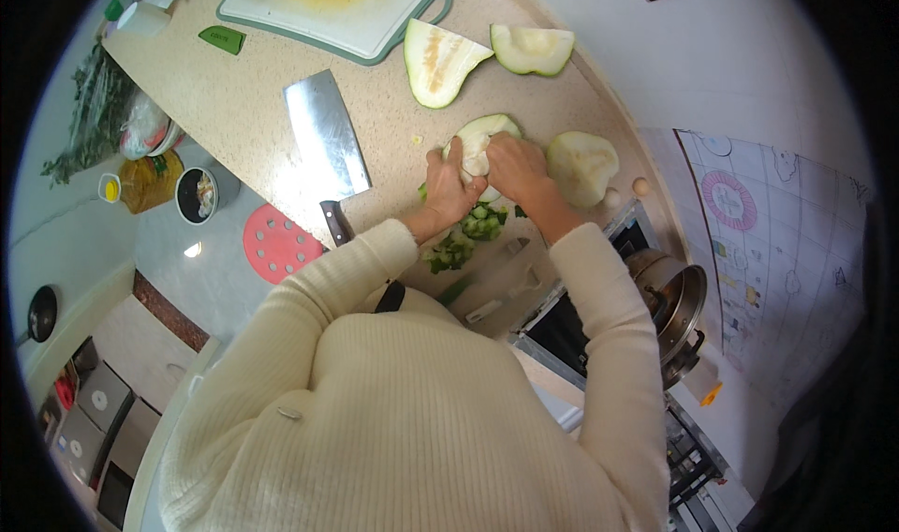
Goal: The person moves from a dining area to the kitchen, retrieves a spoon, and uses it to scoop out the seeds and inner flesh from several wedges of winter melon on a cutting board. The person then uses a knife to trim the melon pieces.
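Both hands work on one pale, green-rimmed piece of melon or gourd point(500, 124) on the speckled countertop. My left hand point(449, 184) grips its near left side, thumb and fingers on the flesh. My right hand point(516, 170) presses its bent fingers into the pale middle; the fingertips are partly hidden. A cut piece point(581, 168) lies just right of my right hand, and two more, a wedge point(442, 61) and a smaller chunk point(532, 49), lie beyond. Green peelings point(453, 251) are heaped nearer my body. A cleaver point(326, 135) rests flat to the left.
A green-edged cutting board point(316, 5) stands at the back. Near my body lie a peeler point(502, 297) and a green-handled knife point(491, 268). A steel pot point(667, 293) is at the right, beside two eggs point(640, 186). A red perforated mat point(277, 244) lies left.
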Motion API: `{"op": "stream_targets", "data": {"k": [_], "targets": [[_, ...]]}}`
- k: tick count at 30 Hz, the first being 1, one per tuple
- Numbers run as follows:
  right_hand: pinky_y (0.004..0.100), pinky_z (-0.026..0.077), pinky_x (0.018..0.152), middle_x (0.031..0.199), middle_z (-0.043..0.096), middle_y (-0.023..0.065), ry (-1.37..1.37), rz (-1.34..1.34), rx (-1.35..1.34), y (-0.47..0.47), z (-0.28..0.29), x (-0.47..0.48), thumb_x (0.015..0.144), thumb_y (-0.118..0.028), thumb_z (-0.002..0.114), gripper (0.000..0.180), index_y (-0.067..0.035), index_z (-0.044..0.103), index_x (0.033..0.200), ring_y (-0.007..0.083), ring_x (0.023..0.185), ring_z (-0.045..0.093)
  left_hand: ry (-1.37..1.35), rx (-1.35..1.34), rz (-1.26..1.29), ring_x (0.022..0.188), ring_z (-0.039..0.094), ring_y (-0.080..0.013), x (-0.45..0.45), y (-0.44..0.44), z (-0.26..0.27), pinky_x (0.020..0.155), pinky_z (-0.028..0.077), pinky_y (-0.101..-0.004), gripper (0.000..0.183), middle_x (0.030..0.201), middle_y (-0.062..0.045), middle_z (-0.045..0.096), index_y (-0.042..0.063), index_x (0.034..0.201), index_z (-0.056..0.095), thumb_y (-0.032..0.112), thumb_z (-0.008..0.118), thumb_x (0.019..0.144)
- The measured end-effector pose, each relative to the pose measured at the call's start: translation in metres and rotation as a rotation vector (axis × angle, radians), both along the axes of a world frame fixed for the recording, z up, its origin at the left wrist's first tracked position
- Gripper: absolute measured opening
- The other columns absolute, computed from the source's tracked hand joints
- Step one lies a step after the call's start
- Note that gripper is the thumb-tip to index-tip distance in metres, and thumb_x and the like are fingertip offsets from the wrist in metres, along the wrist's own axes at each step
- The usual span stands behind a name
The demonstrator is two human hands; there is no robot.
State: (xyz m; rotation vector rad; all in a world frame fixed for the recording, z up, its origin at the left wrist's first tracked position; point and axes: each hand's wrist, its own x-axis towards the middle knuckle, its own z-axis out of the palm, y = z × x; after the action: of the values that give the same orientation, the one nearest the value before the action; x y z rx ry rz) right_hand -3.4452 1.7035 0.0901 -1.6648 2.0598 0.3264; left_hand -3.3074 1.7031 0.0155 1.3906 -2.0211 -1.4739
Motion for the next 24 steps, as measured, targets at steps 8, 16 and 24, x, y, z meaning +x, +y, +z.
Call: {"op": "stream_targets", "data": {"k": [8,16,24], "targets": [[0.0449,0.051,0.076,0.088,0.065,0.0233,-0.158,-0.249,-0.060,0.015,0.000,-0.012,0.078,-0.013,0.060,0.021,0.004,0.061,0.091,0.0385,0.087,0.064,0.006,-0.008,-0.065,0.108,0.043,-0.0408,0.003,-0.017,0.011,0.094,0.042,-0.0413,0.079,0.114,-0.031,0.045,-0.003,0.139,0.033,0.023,0.069,0.074],[0.0479,0.051,0.071,0.086,0.064,0.0242,-0.009,-0.457,-0.263,0.041,-0.013,0.001,0.078,-0.010,0.059,0.017,0.002,0.058,0.090,0.0393,0.081,0.064,0.085,0.020,0.143,0.105,0.054,-0.0360,0.000,-0.009,0.032,0.091,0.045,-0.0399,0.078,0.110,-0.026,0.055,-0.006,0.129,0.036,0.018,0.077,0.068],[0.0453,0.052,0.072,0.087,0.065,0.0232,0.111,-0.319,-0.142,0.023,-0.009,0.006,0.078,-0.008,0.058,0.014,0.001,0.061,0.088,0.0378,0.082,0.065,0.326,0.209,0.193,0.097,0.060,-0.0289,-0.003,-0.003,0.021,0.082,0.051,-0.0361,0.066,0.107,-0.022,0.059,-0.004,0.123,0.034,0.014,0.074,0.073]]}}
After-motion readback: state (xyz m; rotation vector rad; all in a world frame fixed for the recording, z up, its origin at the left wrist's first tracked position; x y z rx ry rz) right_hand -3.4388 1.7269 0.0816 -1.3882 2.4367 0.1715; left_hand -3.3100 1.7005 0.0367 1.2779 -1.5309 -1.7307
